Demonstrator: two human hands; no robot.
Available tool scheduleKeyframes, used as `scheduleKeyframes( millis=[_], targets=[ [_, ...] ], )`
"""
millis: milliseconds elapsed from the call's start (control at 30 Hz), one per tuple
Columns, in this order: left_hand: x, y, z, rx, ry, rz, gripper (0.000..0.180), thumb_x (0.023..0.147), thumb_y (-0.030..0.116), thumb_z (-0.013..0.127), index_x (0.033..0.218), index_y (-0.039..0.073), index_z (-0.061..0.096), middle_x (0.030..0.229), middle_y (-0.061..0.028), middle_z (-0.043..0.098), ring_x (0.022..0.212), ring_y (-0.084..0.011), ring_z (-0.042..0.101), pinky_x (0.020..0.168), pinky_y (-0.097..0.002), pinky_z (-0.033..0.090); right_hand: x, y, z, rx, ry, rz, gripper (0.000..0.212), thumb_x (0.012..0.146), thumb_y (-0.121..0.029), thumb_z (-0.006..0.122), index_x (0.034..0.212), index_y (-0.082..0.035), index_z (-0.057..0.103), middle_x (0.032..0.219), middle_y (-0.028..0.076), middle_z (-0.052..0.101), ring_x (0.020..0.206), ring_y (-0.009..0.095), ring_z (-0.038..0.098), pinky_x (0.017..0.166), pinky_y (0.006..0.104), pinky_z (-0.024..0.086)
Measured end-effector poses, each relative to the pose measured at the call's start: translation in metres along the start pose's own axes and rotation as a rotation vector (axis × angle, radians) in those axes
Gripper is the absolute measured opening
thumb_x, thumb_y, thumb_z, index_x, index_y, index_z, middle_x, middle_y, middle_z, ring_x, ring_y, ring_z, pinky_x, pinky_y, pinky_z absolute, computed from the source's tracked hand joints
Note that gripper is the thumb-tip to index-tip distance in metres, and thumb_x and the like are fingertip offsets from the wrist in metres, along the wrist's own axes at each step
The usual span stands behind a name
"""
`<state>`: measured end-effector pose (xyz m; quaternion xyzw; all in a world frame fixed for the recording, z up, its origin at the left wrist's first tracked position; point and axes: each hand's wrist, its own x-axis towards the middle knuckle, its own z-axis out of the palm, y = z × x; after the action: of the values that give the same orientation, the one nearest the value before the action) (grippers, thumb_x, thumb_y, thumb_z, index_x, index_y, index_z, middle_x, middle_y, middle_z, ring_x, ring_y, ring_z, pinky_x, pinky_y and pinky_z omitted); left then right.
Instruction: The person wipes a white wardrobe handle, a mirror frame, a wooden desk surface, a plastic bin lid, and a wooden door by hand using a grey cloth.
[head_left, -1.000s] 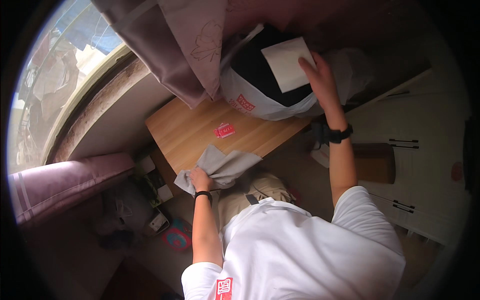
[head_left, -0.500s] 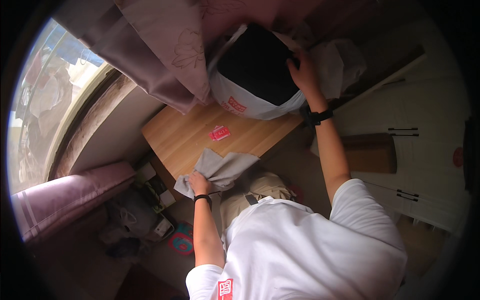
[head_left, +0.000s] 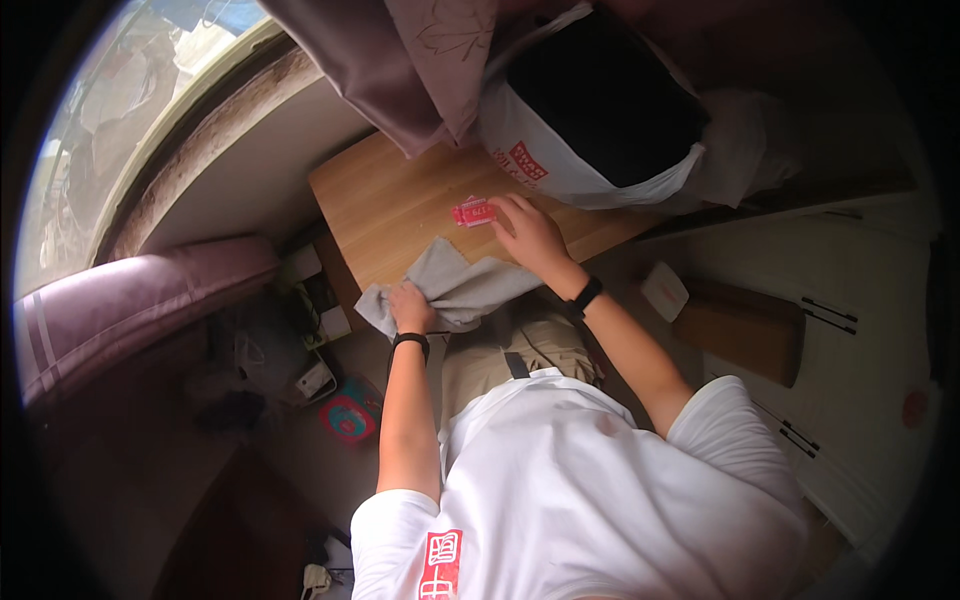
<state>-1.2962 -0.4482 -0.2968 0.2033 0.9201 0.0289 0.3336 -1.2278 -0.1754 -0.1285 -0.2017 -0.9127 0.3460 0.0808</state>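
Observation:
My left hand [head_left: 411,308] is closed on a crumpled grey cloth [head_left: 465,287] at the near edge of the wooden table [head_left: 385,190]. To the right, my right hand [head_left: 535,240] reaches over the table, its fingertips at the right edge of small red cards [head_left: 474,212] with white print. Thumb and fingers appear to pinch that edge, and the cards still lie on or close to the wood. Beyond them, a white plastic bag [head_left: 520,155] with red print stands around a large black block-shaped thing [head_left: 605,95].
Pink curtains [head_left: 430,60] hang at the back, near a window [head_left: 120,130] on the left. A brown box-like piece [head_left: 740,330] lies beside white cabinet doors [head_left: 860,290] on the right. Bags and a red-and-teal item [head_left: 350,412] are on the floor at the left.
My right hand has left the black thing in the bag and come nearer, down to the red cards. My left hand stays on the cloth. The whole view has shifted.

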Motion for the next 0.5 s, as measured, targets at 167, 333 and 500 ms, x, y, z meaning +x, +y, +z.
scheduleKeyframes(
  millis=[167, 333, 500],
  targets=[
    [-0.002, -0.006, -0.006, -0.028, 0.047, 0.012, 0.039, 0.081, 0.006, 0.067, 0.117, -0.003, 0.056, 0.123, -0.0268, 0.057, 0.121, -0.0459, 0.053, 0.100, -0.0521, 0.049, 0.028, 0.066, 0.091, -0.037, -0.042, -0.049, 0.057, 0.085, -0.005, 0.072, 0.140, -0.010, 0.059, 0.141, 0.014, 0.057, 0.125, 0.038, 0.056, 0.104, 0.0447, 0.049],
    [-0.004, 0.000, 0.003, -0.035, 0.095, 0.016, 0.038, 0.079, 0.005, 0.067, 0.115, -0.002, 0.055, 0.123, -0.0260, 0.056, 0.120, -0.0458, 0.053, 0.099, -0.0523, 0.049, 0.051, 0.115, 0.123, -0.047, -0.170, -0.173, 0.061, 0.084, 0.002, 0.068, 0.143, -0.011, 0.056, 0.146, 0.015, 0.053, 0.131, 0.038, 0.050, 0.110, 0.0444, 0.047],
    [-0.006, 0.000, 0.007, -0.041, 0.142, 0.021, 0.038, 0.078, 0.006, 0.067, 0.114, -0.001, 0.055, 0.123, -0.0243, 0.054, 0.118, -0.0451, 0.053, 0.098, -0.0529, 0.049, 0.061, 0.120, 0.132, -0.118, -0.209, -0.207, 0.049, 0.083, 0.004, 0.066, 0.130, -0.005, 0.060, 0.134, 0.016, 0.058, 0.126, 0.040, 0.052, 0.106, 0.0462, 0.048]
  ],
)
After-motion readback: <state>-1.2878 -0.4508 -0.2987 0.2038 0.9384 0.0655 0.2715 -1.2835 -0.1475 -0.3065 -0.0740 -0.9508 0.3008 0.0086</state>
